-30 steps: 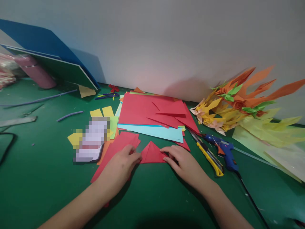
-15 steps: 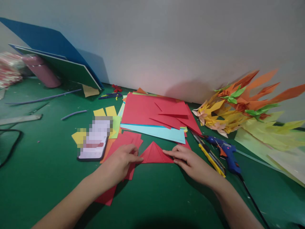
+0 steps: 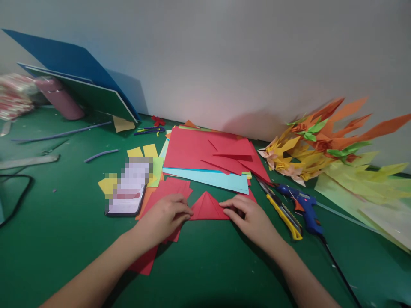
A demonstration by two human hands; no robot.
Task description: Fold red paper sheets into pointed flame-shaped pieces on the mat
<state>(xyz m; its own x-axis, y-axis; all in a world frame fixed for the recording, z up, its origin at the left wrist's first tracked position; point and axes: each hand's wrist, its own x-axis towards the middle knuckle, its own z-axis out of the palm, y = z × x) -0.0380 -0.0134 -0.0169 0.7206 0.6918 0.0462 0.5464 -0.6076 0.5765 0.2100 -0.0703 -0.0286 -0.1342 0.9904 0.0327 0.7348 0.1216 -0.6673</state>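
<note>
Green table fills my view; nearest me, my left hand and right hand lie released, grasping nothing, fingertips pressing the two lower corners of a folded red paper triangle lying flat between them. I judge the triangle light, thin and quick to slide or crease, best pinned at its corners or pinched along a folded edge. Farther off lie a phone, a stack of coloured sheets, a utility knife, a glue gun and paper flowers by the wall.

A craft workshop — coloured paper stack, glue gun, folded paper flowers.
</note>
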